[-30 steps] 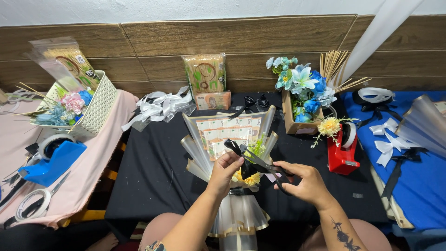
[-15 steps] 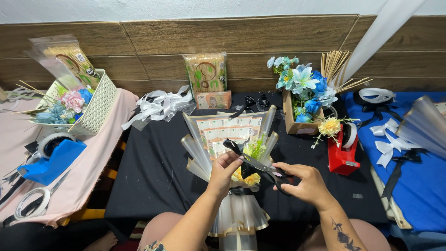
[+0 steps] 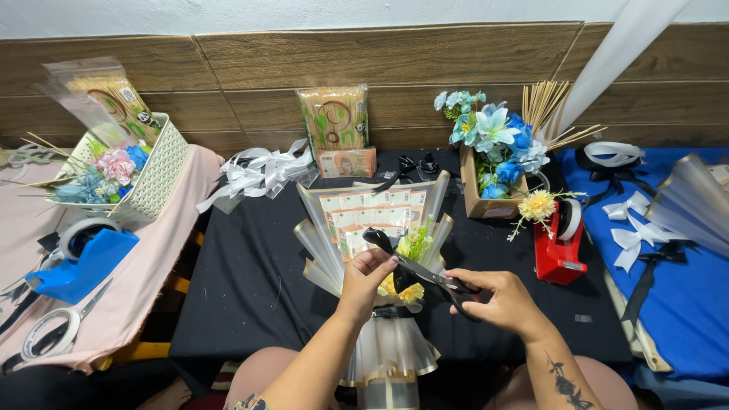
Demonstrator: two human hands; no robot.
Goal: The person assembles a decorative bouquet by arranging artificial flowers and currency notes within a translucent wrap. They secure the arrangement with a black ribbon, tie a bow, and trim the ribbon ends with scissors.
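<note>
A bouquet [image 3: 364,220] of folded banknotes and yellow and green flowers, wrapped in clear film with a gold-edged skirt, lies on the black cloth [image 3: 250,288] in front of me. My left hand [image 3: 367,279] pinches a black ribbon [image 3: 377,238] at the bouquet's middle. My right hand [image 3: 497,298] grips black-handled scissors [image 3: 429,275]. Their blades point left toward the ribbon, next to my left fingers.
A red tape dispenser [image 3: 558,247] and a box of blue flowers [image 3: 490,163] stand to the right. White ribbon bows [image 3: 254,173] lie at the back left. A white basket [image 3: 144,178], a blue tape dispenser [image 3: 80,262] and tape rolls sit on the pink cloth at left.
The scissors have moved slightly left, closer to the ribbon in my left hand. Both hands otherwise stay over the bouquet.
</note>
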